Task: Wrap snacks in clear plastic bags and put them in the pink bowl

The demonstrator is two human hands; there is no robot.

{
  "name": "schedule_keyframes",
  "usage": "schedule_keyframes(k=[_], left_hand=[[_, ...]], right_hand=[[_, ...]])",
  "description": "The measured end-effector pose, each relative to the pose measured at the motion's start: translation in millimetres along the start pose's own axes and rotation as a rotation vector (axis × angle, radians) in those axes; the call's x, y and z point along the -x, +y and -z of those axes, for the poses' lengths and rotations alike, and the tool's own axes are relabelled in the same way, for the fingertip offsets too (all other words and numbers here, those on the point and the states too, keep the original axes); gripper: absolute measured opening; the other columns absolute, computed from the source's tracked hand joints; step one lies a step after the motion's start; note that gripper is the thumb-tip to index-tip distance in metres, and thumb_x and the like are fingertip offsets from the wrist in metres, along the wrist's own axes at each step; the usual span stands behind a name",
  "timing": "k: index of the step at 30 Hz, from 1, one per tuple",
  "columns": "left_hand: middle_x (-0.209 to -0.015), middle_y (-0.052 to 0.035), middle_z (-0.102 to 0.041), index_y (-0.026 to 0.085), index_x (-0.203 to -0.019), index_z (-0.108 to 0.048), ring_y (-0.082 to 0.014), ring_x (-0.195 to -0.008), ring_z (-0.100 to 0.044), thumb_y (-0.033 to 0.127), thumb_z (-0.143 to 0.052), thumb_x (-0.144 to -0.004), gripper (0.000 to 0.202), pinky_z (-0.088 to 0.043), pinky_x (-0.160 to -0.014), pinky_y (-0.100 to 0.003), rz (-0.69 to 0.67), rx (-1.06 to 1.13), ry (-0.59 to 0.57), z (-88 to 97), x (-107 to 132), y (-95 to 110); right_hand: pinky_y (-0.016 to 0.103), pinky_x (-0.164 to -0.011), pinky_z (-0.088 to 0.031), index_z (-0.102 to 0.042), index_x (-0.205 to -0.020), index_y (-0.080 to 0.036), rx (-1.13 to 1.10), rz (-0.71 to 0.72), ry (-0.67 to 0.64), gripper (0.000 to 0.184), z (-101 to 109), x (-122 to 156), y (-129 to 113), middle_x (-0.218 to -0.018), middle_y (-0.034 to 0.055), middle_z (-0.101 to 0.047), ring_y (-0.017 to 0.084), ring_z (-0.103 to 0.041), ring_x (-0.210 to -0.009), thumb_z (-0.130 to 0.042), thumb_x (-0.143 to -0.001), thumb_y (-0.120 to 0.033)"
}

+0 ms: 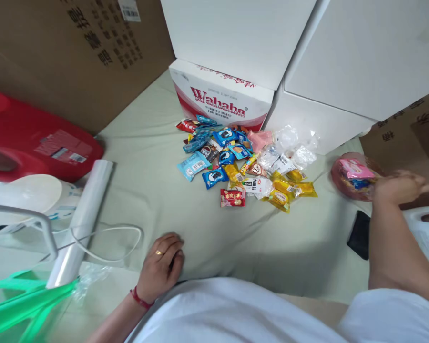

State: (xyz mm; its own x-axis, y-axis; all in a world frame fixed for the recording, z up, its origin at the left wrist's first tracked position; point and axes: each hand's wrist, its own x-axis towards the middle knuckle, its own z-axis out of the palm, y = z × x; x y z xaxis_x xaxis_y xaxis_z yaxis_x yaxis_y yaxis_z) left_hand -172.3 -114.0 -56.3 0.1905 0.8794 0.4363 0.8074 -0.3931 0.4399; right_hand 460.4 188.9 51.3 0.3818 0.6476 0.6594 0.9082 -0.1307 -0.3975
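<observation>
My left hand [162, 264] rests at the front edge of the cloth-covered table. Its fingers are loosely bent, the thumb is apart, and nothing shows in it. Far to the right, my right hand [400, 186] is beside a reddish see-through bowl [338, 183], blurred, its fingertips hard to make out. In the bowl lie a pink packet [355, 168] and a blue one. A pile of wrapped snacks lies at the middle: blue packets [214, 177], yellow-wrapped pieces [279, 199], a red packet [232, 197], a white packet [255, 186] and clear wrappers [286, 138].
A Wahaha carton [221, 97] stands behind the pile, below white boxes [236, 38]. At left are a red jug [39, 138], a white roll [82, 219], a cable [128, 226] and a green bag [28, 305]. A black object [359, 234] and white jug [427, 233] are at right.
</observation>
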Motion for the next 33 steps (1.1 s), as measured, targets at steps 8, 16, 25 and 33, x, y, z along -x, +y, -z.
schedule_keyframes(k=[8, 16, 25, 33], left_hand=[[-0.101, -0.0116, -0.067, 0.016, -0.106, -0.063, -0.0262, -0.106, -0.062, 0.004, -0.058, -0.086, 0.023, -0.056, -0.090, -0.041, -0.025, 0.066, 0.054, -0.2, 1, 3], [-0.098, -0.0112, -0.070, 0.017, -0.097, -0.068, -0.0247, -0.103, -0.064, 0.010, -0.054, -0.086, 0.020, -0.056, -0.091, -0.042, 0.072, 0.100, 0.070, -2.1, 6, 7], [-0.084, -0.0052, -0.066, 0.018, -0.091, -0.069, -0.0159, -0.077, -0.061, 0.032, -0.062, -0.089, 0.016, -0.050, -0.070, -0.029, 0.620, 0.742, 0.024, 18.3, -17, 25], [-0.077, 0.0001, -0.061, 0.017, -0.087, -0.062, -0.0096, -0.058, -0.057, 0.062, -0.075, -0.073, 0.049, -0.034, -0.048, -0.021, 0.889, 1.506, -0.343, -35.6, -112, 73]], right_hand=[[0.043, -0.086, -0.050, -0.076, -0.097, -0.020, -0.126, 0.285, -0.209, 0.029, -14, 71, -121, -0.089, 0.0095, -0.070, 0.027, -0.064, -0.088, -0.049, -0.086, -0.020], [0.030, -0.077, -0.042, -0.076, -0.106, -0.015, 0.147, 0.618, -0.865, 0.023, -61, 123, -257, -0.114, 0.0150, -0.070, 0.022, -0.062, -0.096, -0.062, -0.088, -0.022], [0.031, -0.073, -0.050, -0.075, -0.097, -0.020, -0.599, 0.189, -0.636, 0.022, 14, 168, -246, -0.091, 0.0043, -0.072, 0.019, -0.063, -0.078, -0.070, -0.087, -0.040], [0.044, -0.104, -0.051, -0.075, -0.118, -0.032, -0.837, 0.277, -0.836, 0.029, 71, 307, -258, -0.127, 0.0073, -0.069, 0.025, -0.065, -0.119, -0.059, -0.094, -0.028]])
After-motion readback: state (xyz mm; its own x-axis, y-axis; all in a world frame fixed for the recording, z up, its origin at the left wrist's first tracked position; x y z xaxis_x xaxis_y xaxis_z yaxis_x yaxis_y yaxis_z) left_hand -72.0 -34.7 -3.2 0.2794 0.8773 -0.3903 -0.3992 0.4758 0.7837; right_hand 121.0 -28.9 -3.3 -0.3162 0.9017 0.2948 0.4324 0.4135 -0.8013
